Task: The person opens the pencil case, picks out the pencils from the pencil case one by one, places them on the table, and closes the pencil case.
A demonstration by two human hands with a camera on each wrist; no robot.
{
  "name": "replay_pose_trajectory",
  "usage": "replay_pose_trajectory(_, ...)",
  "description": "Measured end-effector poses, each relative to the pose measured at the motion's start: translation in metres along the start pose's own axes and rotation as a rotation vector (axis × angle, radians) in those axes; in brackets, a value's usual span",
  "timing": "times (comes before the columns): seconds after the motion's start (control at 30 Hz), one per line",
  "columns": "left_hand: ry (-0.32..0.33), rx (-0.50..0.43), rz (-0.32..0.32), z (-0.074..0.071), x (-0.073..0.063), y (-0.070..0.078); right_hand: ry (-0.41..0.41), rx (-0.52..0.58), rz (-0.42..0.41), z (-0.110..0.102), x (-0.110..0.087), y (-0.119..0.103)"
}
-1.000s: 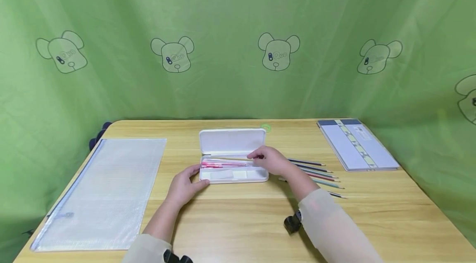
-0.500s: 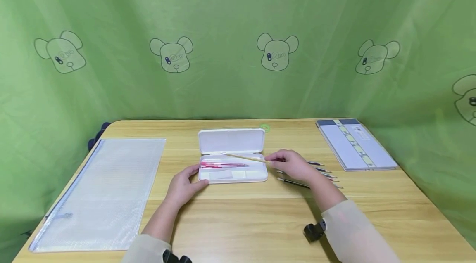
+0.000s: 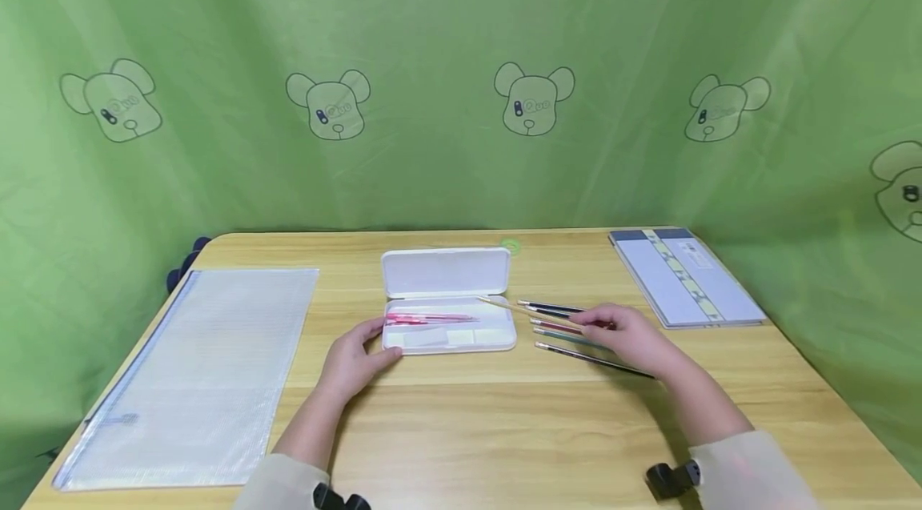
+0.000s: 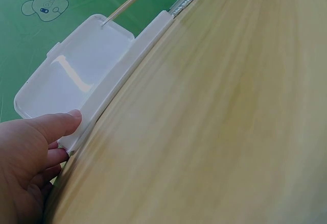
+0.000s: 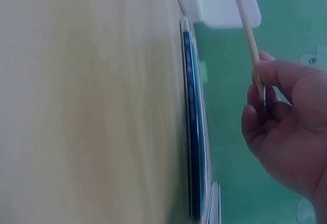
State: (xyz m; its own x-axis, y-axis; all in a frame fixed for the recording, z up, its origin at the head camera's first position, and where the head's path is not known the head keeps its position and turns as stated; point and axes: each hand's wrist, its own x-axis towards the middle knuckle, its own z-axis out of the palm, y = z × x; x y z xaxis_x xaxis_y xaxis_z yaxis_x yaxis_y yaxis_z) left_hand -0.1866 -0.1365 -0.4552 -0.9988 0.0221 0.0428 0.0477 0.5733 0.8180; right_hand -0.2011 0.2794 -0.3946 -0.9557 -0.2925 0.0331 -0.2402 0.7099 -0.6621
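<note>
A white pencil case [image 3: 446, 273] stands with its lid up in the middle of the table. My left hand [image 3: 350, 362] holds its left end, the thumb [image 4: 61, 124] on the front edge and the fingers at the side. Inside lie pink-red pens [image 3: 425, 319] and small white pieces. My right hand [image 3: 625, 334] pinches a yellowish wooden pencil [image 5: 247, 27] between thumb and fingers. That pencil slants above several dark, red and teal pencils [image 3: 576, 338] lying right of the case, its far tip near the case's right end.
A translucent zip bag [image 3: 194, 374] lies flat on the left of the table. Notebooks [image 3: 687, 278] with a patterned band lie at the back right. A small green ring [image 3: 511, 246] rests behind the case. A green curtain [image 3: 432, 182] hangs behind the table.
My right hand has drawn the yellowish pencil out of the case and carried it rightward over the other pencils. My left hand has stayed at the case's left end.
</note>
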Motion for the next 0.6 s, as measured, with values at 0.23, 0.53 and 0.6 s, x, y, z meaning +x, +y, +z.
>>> replay_pose_trajectory(0.23, 0.0, -0.002, -0.009, 0.0, -0.001, 0.0, 0.013, -0.009, 0.007, -0.011, -0.031, 0.016)
replay_pose_trajectory(0.53, -0.01, -0.016, -0.026, -0.001, -0.001, 0.002, 0.004, -0.051, 0.039, -0.018, -0.056, 0.029)
replay_pose_trajectory(0.6, -0.012, -0.015, -0.023, -0.001, -0.001, 0.002, -0.003, -0.054, 0.047, -0.019, -0.062, 0.031)
